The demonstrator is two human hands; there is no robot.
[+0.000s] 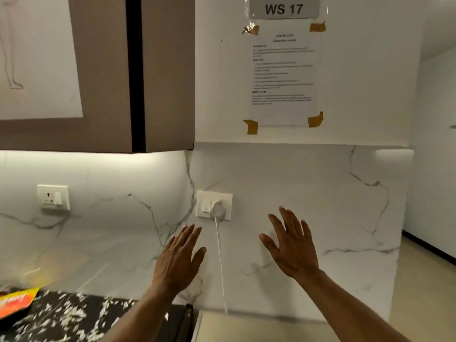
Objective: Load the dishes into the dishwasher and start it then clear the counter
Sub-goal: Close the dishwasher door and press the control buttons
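Speckled black counter (61, 319) is carrying an orange packet (17, 303) at its left edge; left hand (179, 261) and right hand (292, 245) are hovering released, nothing visibly loaded.

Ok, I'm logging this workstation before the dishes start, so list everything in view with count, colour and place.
sign: one, grey, reads WS 17, top of the wall
instruction sheet: one, white, brown tape at its corners, under the sign; text too blurred to read
wall cabinet: one, taupe with a black gap, upper left
drawing: one, white sheet with a pencil sketch, on the cabinet
empty socket: one, white, left backsplash
socket with plug: one, white, centre backsplash
cable: one, white, hanging from the plug
packet: one, orange and yellow, on the counter at far left
counter: one, black with white flecks, bottom left
left hand: one, open, raised
right hand: one, open, raised
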